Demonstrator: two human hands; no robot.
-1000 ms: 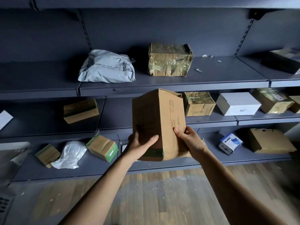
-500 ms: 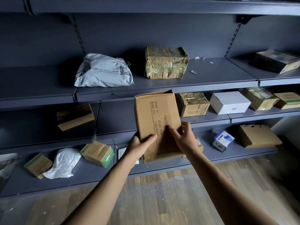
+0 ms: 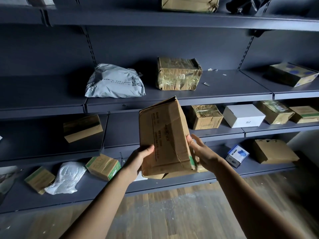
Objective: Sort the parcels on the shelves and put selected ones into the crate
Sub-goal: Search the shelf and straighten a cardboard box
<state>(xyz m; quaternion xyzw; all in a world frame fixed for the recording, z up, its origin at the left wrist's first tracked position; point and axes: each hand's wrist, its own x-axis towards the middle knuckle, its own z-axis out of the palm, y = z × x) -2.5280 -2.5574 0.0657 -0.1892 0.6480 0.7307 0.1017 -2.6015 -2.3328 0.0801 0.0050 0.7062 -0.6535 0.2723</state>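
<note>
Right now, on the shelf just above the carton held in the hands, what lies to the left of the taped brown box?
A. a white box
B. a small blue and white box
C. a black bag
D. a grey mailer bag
D: the grey mailer bag lies left of the taped brown box on that shelf, above the carton that the left hand grips.

The white box reads "ZTE", upside down from here. The grey mailer bag has a QR code and Chinese print, and the held cardboard box has printed lines, all too small to read.
</note>
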